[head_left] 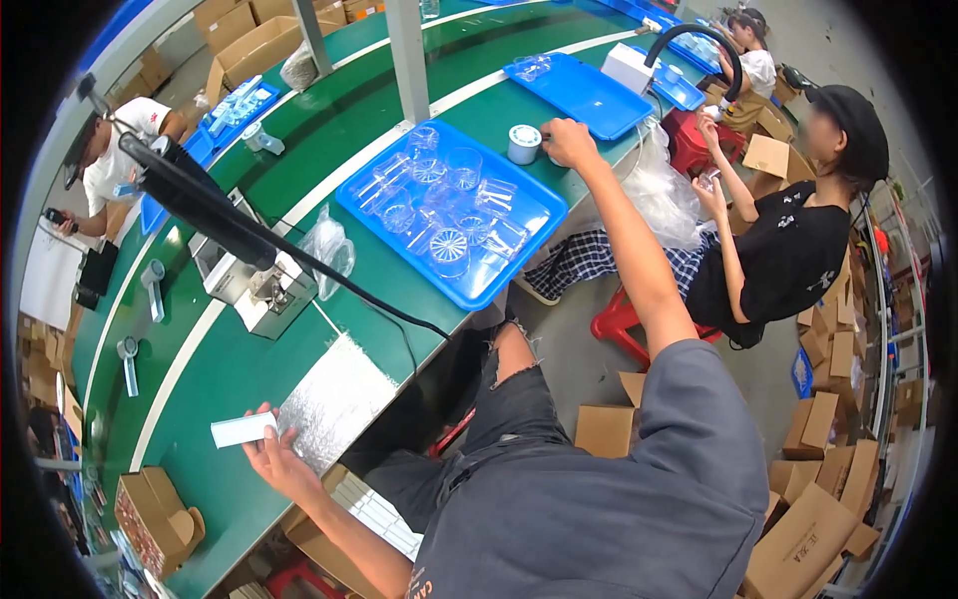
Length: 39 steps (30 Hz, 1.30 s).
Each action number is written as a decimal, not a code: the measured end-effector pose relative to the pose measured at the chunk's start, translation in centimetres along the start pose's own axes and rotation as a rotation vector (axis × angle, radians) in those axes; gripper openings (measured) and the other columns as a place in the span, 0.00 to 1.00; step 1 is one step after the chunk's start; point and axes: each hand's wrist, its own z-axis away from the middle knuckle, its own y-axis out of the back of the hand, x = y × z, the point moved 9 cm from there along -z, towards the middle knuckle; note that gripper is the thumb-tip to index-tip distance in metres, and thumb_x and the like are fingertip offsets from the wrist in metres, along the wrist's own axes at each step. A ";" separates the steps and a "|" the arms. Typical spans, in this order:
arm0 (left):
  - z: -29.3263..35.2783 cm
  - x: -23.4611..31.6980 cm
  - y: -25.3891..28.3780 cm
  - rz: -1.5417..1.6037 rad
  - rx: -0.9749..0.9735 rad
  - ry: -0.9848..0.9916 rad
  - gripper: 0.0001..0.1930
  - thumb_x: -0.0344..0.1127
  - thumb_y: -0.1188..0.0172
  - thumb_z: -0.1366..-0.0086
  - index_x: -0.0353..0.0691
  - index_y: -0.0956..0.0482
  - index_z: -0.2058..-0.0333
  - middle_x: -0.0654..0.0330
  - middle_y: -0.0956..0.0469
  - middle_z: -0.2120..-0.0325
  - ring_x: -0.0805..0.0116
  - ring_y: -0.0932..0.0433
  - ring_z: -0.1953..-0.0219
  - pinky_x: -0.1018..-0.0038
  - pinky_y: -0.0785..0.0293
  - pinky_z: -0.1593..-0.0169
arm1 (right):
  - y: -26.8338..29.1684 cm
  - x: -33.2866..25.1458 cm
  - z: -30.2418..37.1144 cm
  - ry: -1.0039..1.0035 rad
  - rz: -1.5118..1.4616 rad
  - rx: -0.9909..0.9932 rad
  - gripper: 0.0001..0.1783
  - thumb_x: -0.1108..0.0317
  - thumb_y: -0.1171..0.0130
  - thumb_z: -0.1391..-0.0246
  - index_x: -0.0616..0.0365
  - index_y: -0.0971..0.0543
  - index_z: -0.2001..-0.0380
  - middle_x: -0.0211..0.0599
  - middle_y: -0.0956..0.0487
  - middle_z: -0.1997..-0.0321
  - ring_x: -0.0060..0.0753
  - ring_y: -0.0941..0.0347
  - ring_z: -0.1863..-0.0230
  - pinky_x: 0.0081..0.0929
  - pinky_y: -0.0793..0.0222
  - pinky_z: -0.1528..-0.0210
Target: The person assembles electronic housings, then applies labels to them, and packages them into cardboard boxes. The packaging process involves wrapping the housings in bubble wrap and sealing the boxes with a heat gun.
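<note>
Currently, left hand (277, 461) pinching white flat rectangular card-like piece (239, 430) over green surface (225, 374), probably light, stiff, best held by edges; right hand (569, 143) hanging just beside white round plastic-looking cylinder (524, 146), unclear whether fingers are gripping.

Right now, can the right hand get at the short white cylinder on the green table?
Probably yes: the right hand is immediately beside the short white cylinder, with nothing visible between them.
</note>
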 end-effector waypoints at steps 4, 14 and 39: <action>0.1 0.4 0.3 0.040 -0.016 -0.019 0.27 0.33 0.44 0.27 0.31 0.37 0.34 0.45 0.24 0.43 0.60 0.22 0.44 0.76 0.21 0.56 | 1.3 0.4 0.3 0.000 -0.218 0.241 0.08 0.61 0.34 0.45 0.49 0.10 0.66 0.46 0.14 0.65 0.52 0.17 0.62 0.44 0.21 0.56; 0.0 -0.1 -0.2 0.138 0.005 -0.004 0.29 0.30 0.41 0.31 0.28 0.38 0.34 0.42 0.24 0.44 0.58 0.21 0.46 0.74 0.19 0.58 | 8.3 -1.2 5.2 0.249 -0.376 0.652 0.09 0.64 0.36 0.39 0.56 0.12 0.61 0.42 0.13 0.60 0.43 0.15 0.59 0.34 0.23 0.55; 0.9 1.7 -4.1 -0.244 -0.082 -0.279 0.35 0.30 0.35 0.37 0.29 0.37 0.33 0.50 0.29 0.38 0.58 0.30 0.37 0.66 0.36 0.33 | 3.4 -48.7 17.9 1.116 -0.922 -0.482 0.11 0.65 0.34 0.41 0.63 0.13 0.64 0.40 0.13 0.66 0.30 0.17 0.63 0.30 0.24 0.58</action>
